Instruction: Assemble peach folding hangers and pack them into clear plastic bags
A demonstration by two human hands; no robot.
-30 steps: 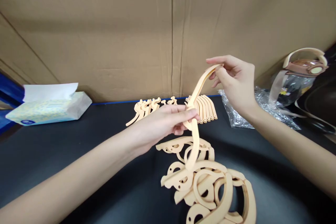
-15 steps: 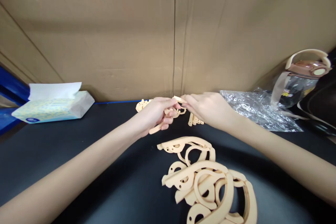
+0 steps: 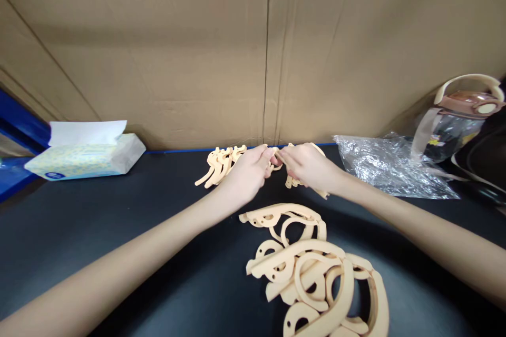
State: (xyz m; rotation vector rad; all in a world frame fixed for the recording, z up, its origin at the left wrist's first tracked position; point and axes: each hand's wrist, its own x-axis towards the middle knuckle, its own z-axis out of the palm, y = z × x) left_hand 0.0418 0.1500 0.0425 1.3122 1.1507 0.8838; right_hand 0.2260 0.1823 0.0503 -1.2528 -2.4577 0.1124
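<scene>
My left hand (image 3: 249,171) is closed, its thumb and fingers pinching a small beige plastic piece (image 3: 275,151) at the far side of the black table. Close beside it, my right hand (image 3: 310,164) is closed on a beige plastic strip whose end (image 3: 324,194) shows below the palm. The fingers cover most of both pieces, so I cannot tell whether they touch. Left of the hands lies a group of curved beige hook pieces (image 3: 215,170). More slim beige strips (image 3: 290,181) lie under my right hand.
Nearer me is a pile of beige folding-hanger parts (image 3: 346,289), curved and ring-shaped. A tissue pack (image 3: 89,158) stands at the left. Clear plastic wrapping (image 3: 383,168) and a lidded water bottle (image 3: 454,126) are at the right. A cardboard wall (image 3: 177,63) rises behind.
My left hand has turned over, palm now hidden, and the strip that stuck out below it no longer shows there. A strip end now shows below my right hand. The hook pieces are more exposed.
</scene>
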